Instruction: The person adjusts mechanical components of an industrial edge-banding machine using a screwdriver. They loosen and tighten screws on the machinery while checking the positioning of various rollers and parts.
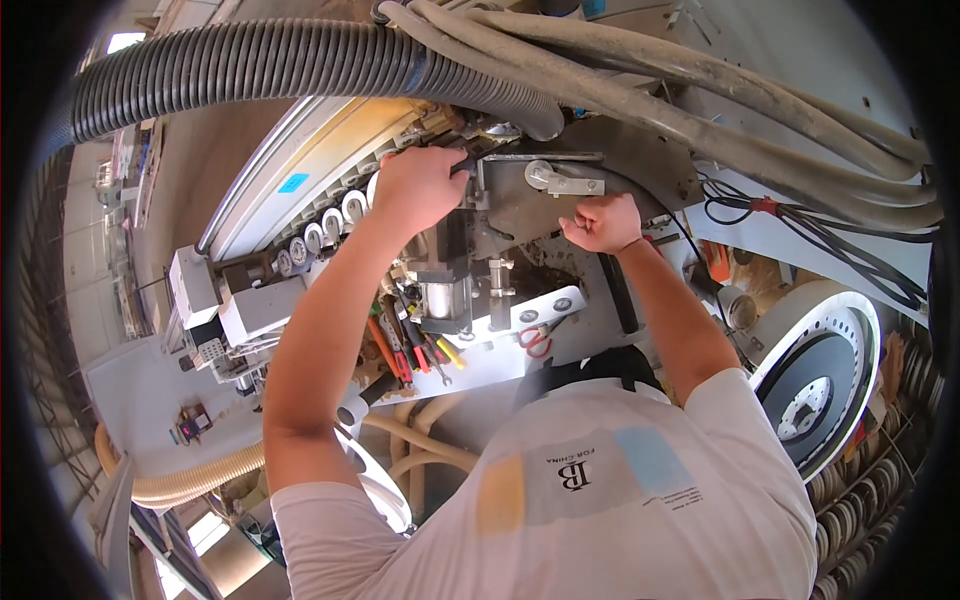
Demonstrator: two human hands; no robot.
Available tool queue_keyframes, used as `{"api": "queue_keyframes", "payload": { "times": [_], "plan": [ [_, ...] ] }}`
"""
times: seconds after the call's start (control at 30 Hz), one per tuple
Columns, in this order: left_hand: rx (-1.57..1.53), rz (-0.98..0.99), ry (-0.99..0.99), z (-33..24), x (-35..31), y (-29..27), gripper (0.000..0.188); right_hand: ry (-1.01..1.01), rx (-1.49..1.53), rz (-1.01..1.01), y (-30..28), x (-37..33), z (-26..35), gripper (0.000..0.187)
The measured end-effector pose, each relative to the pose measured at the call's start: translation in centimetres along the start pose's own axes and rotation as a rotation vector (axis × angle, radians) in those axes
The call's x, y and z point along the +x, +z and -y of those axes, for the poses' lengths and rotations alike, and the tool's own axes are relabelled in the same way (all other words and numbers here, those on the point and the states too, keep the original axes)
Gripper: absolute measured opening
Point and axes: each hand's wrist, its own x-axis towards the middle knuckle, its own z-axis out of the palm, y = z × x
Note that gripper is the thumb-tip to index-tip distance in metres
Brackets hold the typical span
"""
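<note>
Grey metal arm w/ small white roller at one end (575, 186): sits on machine bed, upper centre, just above R hand. R hand (603, 224): fingers curled in, together, near the arm's plain end; contact unclear, can't tell if anything's inside the fist. L hand (418, 190): over upper part of machine, thumb by a dark grip-like piece (463, 165); other fingers hidden, so can't tell if clamped on it or just resting.

Progress (judgement): looks mid-job. Mech. is exposed, both hands up at it, tools lying out. Can't tell if roller arm is fastened or loose, so done vs. left is unclear; no sign of a finished state.

Below L hand: black block (445, 245) above shiny metal cyl. (438, 300). Toward the body: white plate w/ round holes (545, 311), red-handled scissors (537, 346) just beside it, loose hand tools w/ red/orange/yellow handles (402, 362) to the left.

Further out: row of white rollers (332, 226), black ribbed hose (250, 75), thick grey-brown hoses (650, 110), white-rimmed disc w/ dark centre (805, 400).

Labels: small blue sticker (293, 183) on pale machine cover, text too small to read. White T-shirt (600, 550) has orange, grey + blue blocks, big dark letter mark, short caps line, tiny text; upside down here.
</note>
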Motion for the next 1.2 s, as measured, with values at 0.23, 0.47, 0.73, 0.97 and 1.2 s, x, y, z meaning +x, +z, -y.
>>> {"api": "queue_keyframes", "payload": {
  "times": [0.23, 0.47, 0.73, 0.97, 1.2],
  "plan": [
    [0.186, 0.025, -0.003, -2.3, 0.9, 0.4, 0.038, -0.017, -0.005, -0.01, 0.2, -0.1, -0.2, 0.045],
    [0.194, 0.006, -0.018, -2.5, 0.2, 0.7, 0.037, -0.025, -0.015, -0.014, 0.2, 0.1, 0.0, 0.048],
    [0.216, -0.003, 0.035, -2.5, 0.6, 0.4, 0.029, -0.055, -0.104, -0.002, -1.2, 1.0, 1.4, 0.044],
    [0.295, -0.002, 0.074, -2.6, 1.0, 0.7, 0.036, -0.057, -0.061, 0.019, -0.8, 0.4, 0.6, 0.044],
    [0.348, -0.008, 0.11, -2.8, 2.5, 2.3, 0.025, -0.031, 0.001, -0.005, 0.2, 0.2, 0.1, 0.046]
  ]
}}
